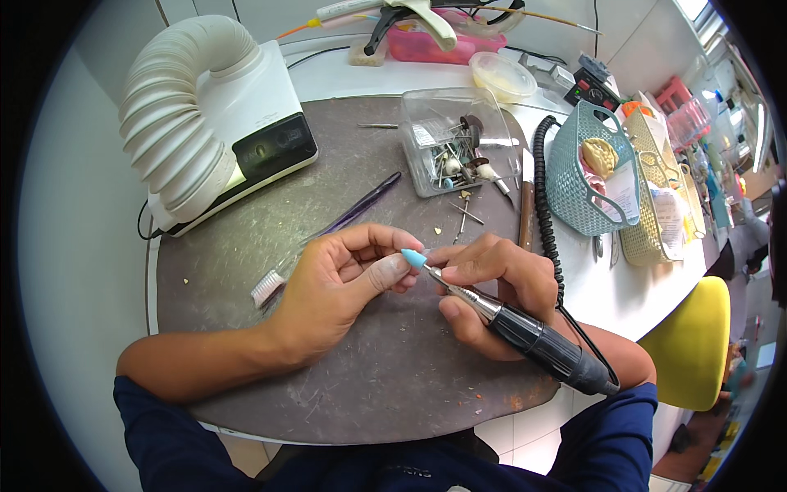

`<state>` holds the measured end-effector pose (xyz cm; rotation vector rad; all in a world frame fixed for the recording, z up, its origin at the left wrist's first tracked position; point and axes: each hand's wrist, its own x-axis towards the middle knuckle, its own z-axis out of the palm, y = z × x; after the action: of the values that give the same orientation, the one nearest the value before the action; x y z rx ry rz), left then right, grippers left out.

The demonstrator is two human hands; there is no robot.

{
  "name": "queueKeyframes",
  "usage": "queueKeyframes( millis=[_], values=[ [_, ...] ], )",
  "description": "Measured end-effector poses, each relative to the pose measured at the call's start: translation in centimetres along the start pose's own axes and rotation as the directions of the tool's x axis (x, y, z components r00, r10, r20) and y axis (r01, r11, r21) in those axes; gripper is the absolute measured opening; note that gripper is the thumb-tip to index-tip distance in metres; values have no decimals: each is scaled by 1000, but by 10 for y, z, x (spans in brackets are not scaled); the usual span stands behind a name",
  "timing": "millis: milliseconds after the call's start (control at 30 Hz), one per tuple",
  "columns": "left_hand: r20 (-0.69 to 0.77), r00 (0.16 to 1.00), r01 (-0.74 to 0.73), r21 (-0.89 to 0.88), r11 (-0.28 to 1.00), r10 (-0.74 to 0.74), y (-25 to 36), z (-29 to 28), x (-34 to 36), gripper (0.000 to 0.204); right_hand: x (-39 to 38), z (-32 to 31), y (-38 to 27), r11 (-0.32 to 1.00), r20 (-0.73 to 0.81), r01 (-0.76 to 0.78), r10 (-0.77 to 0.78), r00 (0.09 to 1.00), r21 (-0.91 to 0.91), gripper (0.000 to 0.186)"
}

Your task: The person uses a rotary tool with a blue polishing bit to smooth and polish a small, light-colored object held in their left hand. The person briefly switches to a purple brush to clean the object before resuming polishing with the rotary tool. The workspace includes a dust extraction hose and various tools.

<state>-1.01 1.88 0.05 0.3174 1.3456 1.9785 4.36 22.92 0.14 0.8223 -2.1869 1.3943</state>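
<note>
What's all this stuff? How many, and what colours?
handpiece: 1, black and silver, centre
pointed tip: 1, light blue, on handpiece
worktop: 1, grey-brown, centre
brush: 1, purple and white, worktop's left
box: 1, clear, worktop's back
tool bits: many, mixed, in box
knife: 1, brown-handled, right of box
coiled cord: 1, black, beside knife
baskets: at least 2, blue-green and cream, right
tub: 1, clear, behind box
container: 1, pink, back
hose machine: 1, white, back left
chair: 1, yellow, right
clutter: many, mixed, far right
sleeves: 2, navy, bottom
left grip: 1, by pointed tip
right grip: 1, around handpiece
</note>
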Motion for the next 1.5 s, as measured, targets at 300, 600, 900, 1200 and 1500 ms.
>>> queueKeyframes(
  millis=[300, 600, 900, 1200, 1500],
  values=[
    [-1, 1000, 20, -41, 999, -20, 1, 0, 1, 23, -1, 0, 0, 1000, -8, -27, 27, 1000, -7, 23],
    [-2, 1000, 16, -42, 999, -16, 1, -2, 1, 23, -1, 1, -3, 996, -23, -91, 90, 996, -25, 23],
    [-3, 1000, 30, -36, 999, -30, 1, 0, 2, 24, 1, 0, -1, 1000, -11, -17, 17, 1000, -10, 22],
    [-1, 999, 32, -43, 999, -32, 2, -1, 1, 24, -1, -1, -8, 985, -19, -165, 164, 986, -51, 21],
    [0, 1000, 31, -38, 999, -31, 1, -1, 2, 23, 0, -1, -1, 999, -3, -30, 30, 1000, -11, 24]
  ],
)
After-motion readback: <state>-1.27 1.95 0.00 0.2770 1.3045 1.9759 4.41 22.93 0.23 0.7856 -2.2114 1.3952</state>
